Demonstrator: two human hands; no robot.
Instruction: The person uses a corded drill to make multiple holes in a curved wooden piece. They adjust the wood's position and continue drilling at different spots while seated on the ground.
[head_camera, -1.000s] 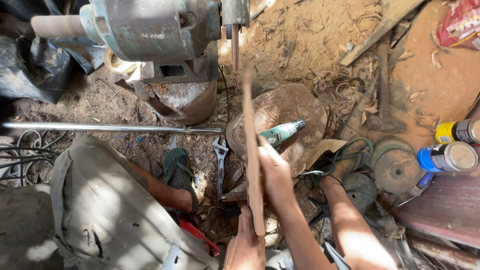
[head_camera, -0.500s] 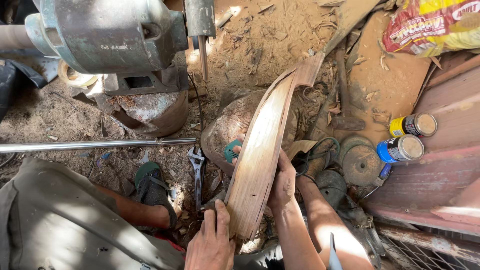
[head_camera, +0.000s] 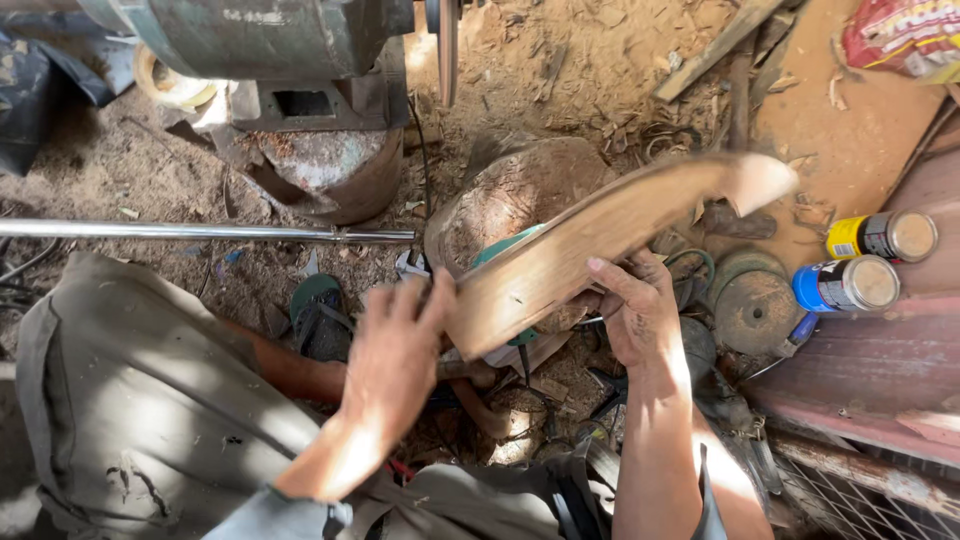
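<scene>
Left hand (head_camera: 395, 350) open, palm against the lower-left end of a curved wooden piece (head_camera: 600, 245); long axis rising toward the upper right, above the stump (head_camera: 520, 185). Right hand (head_camera: 635, 315) clasping its underside. Metal rod (head_camera: 200, 232) left; spray cans (head_camera: 865, 262) right.

Daylight, dappled: bright patches on the olive-grey trouser leg (head_camera: 130, 400) and sawdust-strewn dirt floor (head_camera: 590, 50), deep shadow top left. Motion blur on the curved pale wooden board (head_camera: 600, 240) and left hand (head_camera: 395, 350). Background sharp.
</scene>
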